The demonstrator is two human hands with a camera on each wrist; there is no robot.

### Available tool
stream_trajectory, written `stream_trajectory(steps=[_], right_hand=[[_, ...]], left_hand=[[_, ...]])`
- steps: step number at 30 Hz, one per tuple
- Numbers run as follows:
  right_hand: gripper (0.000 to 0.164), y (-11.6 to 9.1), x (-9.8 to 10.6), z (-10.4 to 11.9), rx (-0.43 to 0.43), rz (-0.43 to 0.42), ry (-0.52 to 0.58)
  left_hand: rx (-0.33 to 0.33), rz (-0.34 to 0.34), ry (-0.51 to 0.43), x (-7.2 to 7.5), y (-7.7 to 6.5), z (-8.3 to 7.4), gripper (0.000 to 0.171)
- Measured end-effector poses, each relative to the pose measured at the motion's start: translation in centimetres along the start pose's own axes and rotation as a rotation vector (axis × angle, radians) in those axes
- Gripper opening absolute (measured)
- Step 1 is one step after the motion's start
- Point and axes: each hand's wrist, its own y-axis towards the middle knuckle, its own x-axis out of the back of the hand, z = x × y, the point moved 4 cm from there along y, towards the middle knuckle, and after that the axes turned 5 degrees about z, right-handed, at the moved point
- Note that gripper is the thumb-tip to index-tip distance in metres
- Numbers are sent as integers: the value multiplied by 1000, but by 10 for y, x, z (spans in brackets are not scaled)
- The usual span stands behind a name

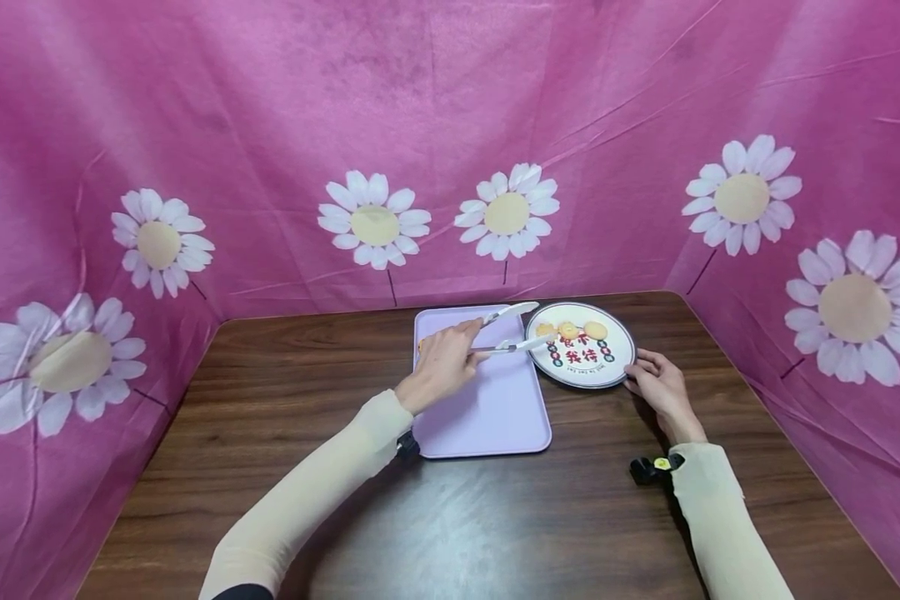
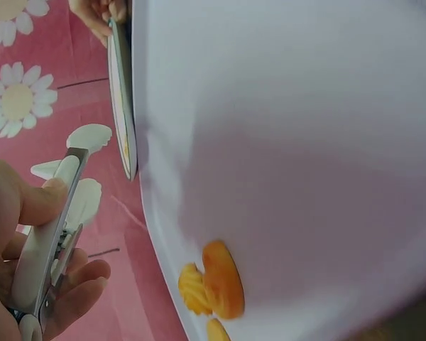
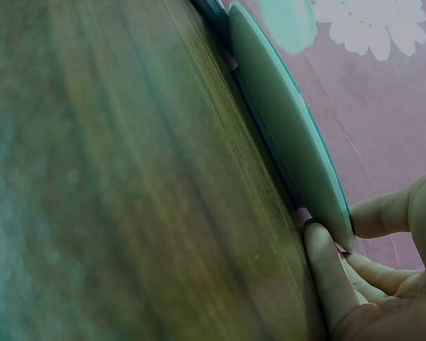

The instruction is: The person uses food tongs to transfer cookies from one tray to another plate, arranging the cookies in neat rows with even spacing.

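Note:
Tongs (image 1: 504, 347) with white tips are gripped in my left hand (image 1: 441, 360), above the lilac tray (image 1: 487, 417). Their two arms stand apart, and the lower tip reaches over the left side of the round plate (image 1: 585, 375). On that plate several small yellow pastries (image 1: 596, 331) lie near the far rim. My right hand (image 1: 662, 390) pinches the plate's near right rim, thumb on top and fingers underneath, as the right wrist view shows. In the left wrist view, an orange-yellow pastry (image 2: 224, 280) and a ridged pastry (image 2: 194, 290) lie on the tray, mostly hidden behind my left hand in the head view.
Tray and plate sit side by side toward the back of the brown wooden table (image 1: 540, 525). A pink curtain (image 1: 435, 100) with daisies hangs behind the table and along both sides.

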Motion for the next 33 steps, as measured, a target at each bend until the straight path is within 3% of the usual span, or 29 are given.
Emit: stream_trajectory(steps=[7,18,33], right_hand=[[62,1,1,0,5,4,11],[62,0,0,0,2,12,2],[63,3,-1,-1,-12,8,17]], left_hand=[[23,-29,-23,14,-17,16,54],[139,-35,-45,32,-49,36,51],[253,-13,4,33,-76,60,48]])
